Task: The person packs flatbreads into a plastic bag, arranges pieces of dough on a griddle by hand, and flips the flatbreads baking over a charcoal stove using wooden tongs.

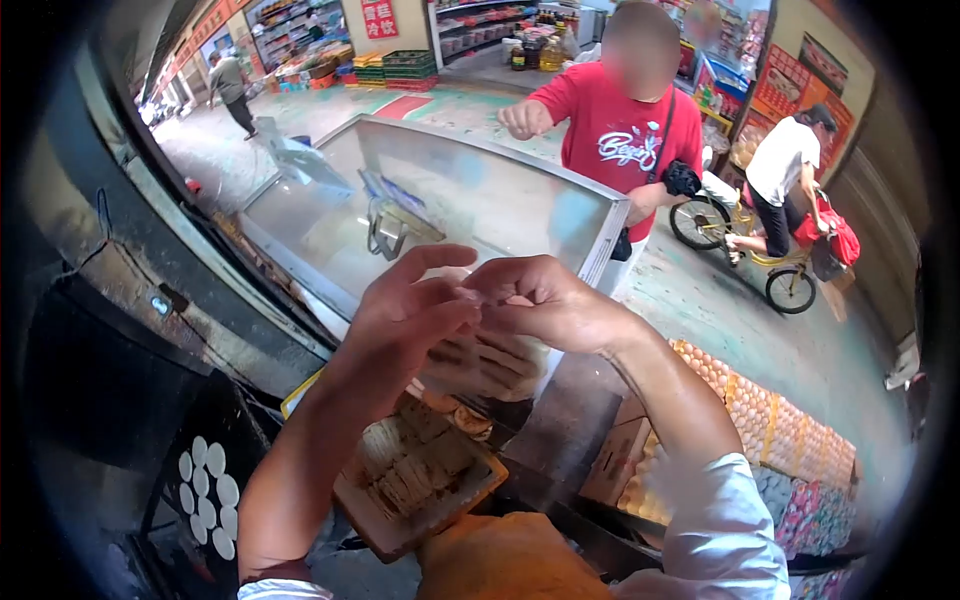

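Observation:
My left hand [425, 295] and my right hand [545, 300] meet in front of me, fingertips pinched close together. Between them they grip the top of a thin clear plastic bag [490, 365]. Brown, strip-like food shows through the bag, but its exact kind is hard to make out. The left index finger is raised and bent while the other fingers close in. Below the bag, a yellow-rimmed tray [490, 478] holds rows of pale, flat pieces of food, with round browned pieces beside its far end.
A glass-topped case [500, 165] stands ahead, bearing a small stand [395, 215]. Across it a person in a red shirt [620, 130] extends an arm. Stacked eggs [760, 410] lie right; white discs [208, 500] sit on a dark surface left. A cyclist [785, 175] is beyond.

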`<state>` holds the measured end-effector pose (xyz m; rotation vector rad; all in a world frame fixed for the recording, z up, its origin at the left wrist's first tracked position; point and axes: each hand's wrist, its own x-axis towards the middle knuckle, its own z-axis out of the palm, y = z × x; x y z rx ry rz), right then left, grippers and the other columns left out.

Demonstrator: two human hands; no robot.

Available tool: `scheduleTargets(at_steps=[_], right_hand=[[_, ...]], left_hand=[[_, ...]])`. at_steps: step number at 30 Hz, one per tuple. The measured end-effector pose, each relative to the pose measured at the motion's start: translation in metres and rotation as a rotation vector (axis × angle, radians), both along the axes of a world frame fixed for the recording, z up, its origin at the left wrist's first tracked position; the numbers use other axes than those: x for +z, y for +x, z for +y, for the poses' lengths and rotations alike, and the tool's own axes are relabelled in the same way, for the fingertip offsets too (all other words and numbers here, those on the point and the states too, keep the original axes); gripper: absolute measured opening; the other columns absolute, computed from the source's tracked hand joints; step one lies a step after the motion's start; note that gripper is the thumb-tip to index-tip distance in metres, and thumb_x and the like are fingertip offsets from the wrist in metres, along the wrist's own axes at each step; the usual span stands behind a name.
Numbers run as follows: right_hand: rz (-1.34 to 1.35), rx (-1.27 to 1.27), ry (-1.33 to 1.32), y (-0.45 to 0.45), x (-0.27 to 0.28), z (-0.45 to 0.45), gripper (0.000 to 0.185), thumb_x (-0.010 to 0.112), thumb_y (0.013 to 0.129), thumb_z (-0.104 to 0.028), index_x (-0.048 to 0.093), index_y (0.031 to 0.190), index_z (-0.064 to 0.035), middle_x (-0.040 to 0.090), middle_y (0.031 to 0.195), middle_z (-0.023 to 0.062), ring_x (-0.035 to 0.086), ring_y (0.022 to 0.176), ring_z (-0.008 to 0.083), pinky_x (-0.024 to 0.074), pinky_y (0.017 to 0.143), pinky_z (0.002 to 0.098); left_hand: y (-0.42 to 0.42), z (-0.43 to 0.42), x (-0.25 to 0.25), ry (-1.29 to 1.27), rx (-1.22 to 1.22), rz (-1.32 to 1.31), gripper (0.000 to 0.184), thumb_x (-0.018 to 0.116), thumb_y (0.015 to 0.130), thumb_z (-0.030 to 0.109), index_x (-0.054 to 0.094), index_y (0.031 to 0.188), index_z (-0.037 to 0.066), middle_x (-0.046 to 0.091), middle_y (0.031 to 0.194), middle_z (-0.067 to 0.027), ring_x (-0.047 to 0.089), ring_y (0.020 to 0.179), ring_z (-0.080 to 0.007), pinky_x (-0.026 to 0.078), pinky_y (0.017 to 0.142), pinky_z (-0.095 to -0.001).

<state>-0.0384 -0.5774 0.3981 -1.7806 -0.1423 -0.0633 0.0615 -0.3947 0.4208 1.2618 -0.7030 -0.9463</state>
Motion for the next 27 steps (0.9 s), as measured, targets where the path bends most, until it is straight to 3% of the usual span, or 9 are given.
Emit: scheduleTargets(at_steps=[2, 4, 6, 10, 13, 15, 20, 23, 27], right_hand=[[-0.055, -0.034, 0.041, 0.002, -0.005, 0.0, 0.024, 0.063, 0.09, -0.012, 0.062, 0.111, 0.0018, 0.063, 0.092, 0.0021, 0.055, 0.086, 0.0094, 0.0452, 0.08, 0.0263], [-0.031, -0.125, -0.162, -0.006, 0.007, 0.0, 0.018, 0.064, 0.091, -0.012, 0.063, 0.103, 0.0016, 0.063, 0.091, 0.0024, 0.057, 0.088, 0.0096, 0.0455, 0.081, 0.0265], [-0.056, -0.174, -0.182, -0.007, 0.009, -0.006, 0.01, 0.064, 0.091, -0.008, 0.061, 0.093, 0.0014, 0.062, 0.089, 0.0022, 0.059, 0.093, 0.0101, 0.0476, 0.083, 0.0258], [-0.366, -0.101, 0.359, 0.008, -0.001, -0.043, 0.01, 0.066, 0.089, -0.008, 0.064, 0.094, 0.0005, 0.063, 0.086, 0.0009, 0.057, 0.084, 0.0075, 0.044, 0.072, 0.0199], [-0.295, -0.266, 0.241, 0.001, 0.024, -0.063, 0.009, 0.067, 0.088, -0.008, 0.065, 0.092, -0.0004, 0.064, 0.083, 0.0004, 0.058, 0.085, 0.0061, 0.0437, 0.073, 0.0194], [-0.364, -0.278, 0.379, 0.003, 0.018, -0.08, 0.009, 0.066, 0.088, -0.009, 0.065, 0.091, -0.0006, 0.064, 0.085, 0.0003, 0.057, 0.082, 0.0047, 0.0422, 0.072, 0.0188], [-0.251, -0.4, 0.406, -0.009, -0.028, -0.106, 0.01, 0.063, 0.088, -0.011, 0.066, 0.092, -0.0016, 0.067, 0.089, 0.0033, 0.057, 0.079, 0.0048, 0.0419, 0.069, 0.02], [-0.214, -0.491, 0.492, -0.009, -0.045, -0.12, 0.014, 0.065, 0.09, -0.014, 0.065, 0.096, -0.0016, 0.066, 0.091, 0.0049, 0.058, 0.084, 0.0078, 0.044, 0.078, 0.0237], [-0.245, -0.492, 0.563, 0.003, -0.048, -0.139, 0.01, 0.063, 0.091, -0.011, 0.063, 0.094, -0.0024, 0.063, 0.084, 0.0023, 0.056, 0.076, 0.0068, 0.0442, 0.07, 0.0231]], left_hand=[[-0.002, -0.002, 0.005, -0.008, 0.046, 0.028, 0.047, 0.064, 0.086, 0.004, 0.048, 0.13, 0.0, 0.063, 0.094, -0.0055, 0.057, 0.091, -0.0117, 0.044, 0.086, -0.026], [-0.006, -0.01, 0.012, -0.034, 0.027, -0.006, 0.045, 0.062, 0.086, 0.003, 0.048, 0.129, -0.001, 0.063, 0.093, -0.006, 0.058, 0.089, -0.0127, 0.044, 0.086, -0.026], [-0.007, -0.025, 0.021, -0.093, 0.046, -0.128, 0.043, 0.061, 0.086, 0.0, 0.05, 0.127, -0.001, 0.064, 0.092, -0.0071, 0.061, 0.086, -0.0134, 0.046, 0.08, -0.025], [0.004, -0.064, 0.037, -0.197, 0.02, -0.194, 0.042, 0.059, 0.087, 0.0, 0.05, 0.127, 0.0, 0.066, 0.089, -0.0053, 0.061, 0.081, -0.0123, 0.046, 0.077, -0.0242], [0.008, -0.106, 0.049, -0.225, 0.022, -0.218, 0.043, 0.06, 0.087, 0.001, 0.047, 0.128, 0.001, 0.067, 0.088, -0.0051, 0.059, 0.076, -0.0106, 0.045, 0.076, -0.0236], [0.004, -0.125, 0.051, -0.249, 0.022, -0.251, 0.048, 0.059, 0.084, 0.001, 0.045, 0.13, 0.001, 0.064, 0.086, -0.0041, 0.056, 0.075, -0.0079, 0.042, 0.07, -0.0214], [0.011, -0.168, 0.0, -0.145, -0.06, -0.236, 0.048, 0.061, 0.086, 0.005, 0.042, 0.131, 0.0, 0.065, 0.089, -0.0063, 0.058, 0.078, -0.0113, 0.045, 0.076, -0.0235], [0.017, -0.185, -0.015, -0.091, -0.049, -0.209, 0.05, 0.06, 0.086, 0.005, 0.04, 0.131, 0.001, 0.064, 0.09, -0.0063, 0.059, 0.08, -0.0126, 0.045, 0.077, -0.0248], [0.029, -0.201, -0.015, -0.104, -0.072, -0.218, 0.053, 0.059, 0.087, 0.004, 0.036, 0.134, 0.003, 0.062, 0.089, -0.0051, 0.059, 0.082, -0.0138, 0.046, 0.078, -0.0264]])
